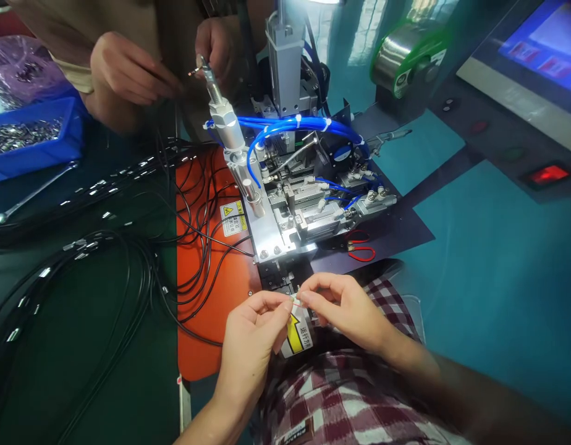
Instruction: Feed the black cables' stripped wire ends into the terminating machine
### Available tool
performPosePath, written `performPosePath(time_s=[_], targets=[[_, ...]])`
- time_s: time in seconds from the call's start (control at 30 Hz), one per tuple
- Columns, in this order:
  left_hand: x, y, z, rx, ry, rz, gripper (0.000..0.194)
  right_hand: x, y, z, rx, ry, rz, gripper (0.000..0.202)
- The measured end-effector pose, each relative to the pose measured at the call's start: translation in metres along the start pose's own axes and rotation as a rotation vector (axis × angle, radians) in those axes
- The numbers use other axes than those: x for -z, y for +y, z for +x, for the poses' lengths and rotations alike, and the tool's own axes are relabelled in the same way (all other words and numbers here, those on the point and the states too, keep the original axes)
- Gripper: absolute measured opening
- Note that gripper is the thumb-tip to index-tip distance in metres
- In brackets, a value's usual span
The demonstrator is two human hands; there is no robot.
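Observation:
In front of the machine, my left hand [255,330] is closed in a pinch, thumb against forefinger. A black cable [195,335] runs from the table to behind this hand, and a thin red wire [296,303] shows at its fingertips. My right hand [348,312] pinches at the same spot, its fingertips almost touching the left ones. What sits between the right fingers is tiny and mostly hidden. Just beyond both hands stands a metal bench machine [308,210] with blue air hoses [304,122]. Below the fingers is a label with a yellow arrow [295,337].
Bundled black cables [141,253] cover the left table and orange mat [211,334]. A blue bin [35,148] holds small metal parts beside a wrench [35,193]. Across sits a co-worker, hands [128,71] raised. Red-handled scissors [362,252], solder spool [401,59] and control panel [536,80] lie right.

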State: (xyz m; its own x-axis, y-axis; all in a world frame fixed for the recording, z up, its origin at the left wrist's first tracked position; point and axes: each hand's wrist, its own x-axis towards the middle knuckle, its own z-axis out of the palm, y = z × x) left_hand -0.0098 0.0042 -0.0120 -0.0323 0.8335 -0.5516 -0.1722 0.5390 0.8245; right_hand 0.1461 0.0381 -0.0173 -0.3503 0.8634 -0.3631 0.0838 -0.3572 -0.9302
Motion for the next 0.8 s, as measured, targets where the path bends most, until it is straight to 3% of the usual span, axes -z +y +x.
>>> performPosePath(time_s=[0.13,0.4,0.67,0.8], targets=[[0.000,-0.003,0.000,-0.032,0.009,-0.013,0.021,-0.003,0.002,0.000,-0.041,-0.041,0.051,0.021],[-0.001,-0.005,-0.001,0.014,-0.015,-0.095,0.020,-0.021,0.014,-0.006,0.027,0.058,0.078,0.013],[-0.001,-0.006,0.000,0.010,-0.033,-0.063,0.019,-0.011,0.005,-0.003,0.073,0.087,-0.023,0.011],[-0.001,-0.006,-0.001,0.011,-0.012,-0.053,0.020,-0.014,0.005,-0.001,0.009,0.096,0.056,0.010]])
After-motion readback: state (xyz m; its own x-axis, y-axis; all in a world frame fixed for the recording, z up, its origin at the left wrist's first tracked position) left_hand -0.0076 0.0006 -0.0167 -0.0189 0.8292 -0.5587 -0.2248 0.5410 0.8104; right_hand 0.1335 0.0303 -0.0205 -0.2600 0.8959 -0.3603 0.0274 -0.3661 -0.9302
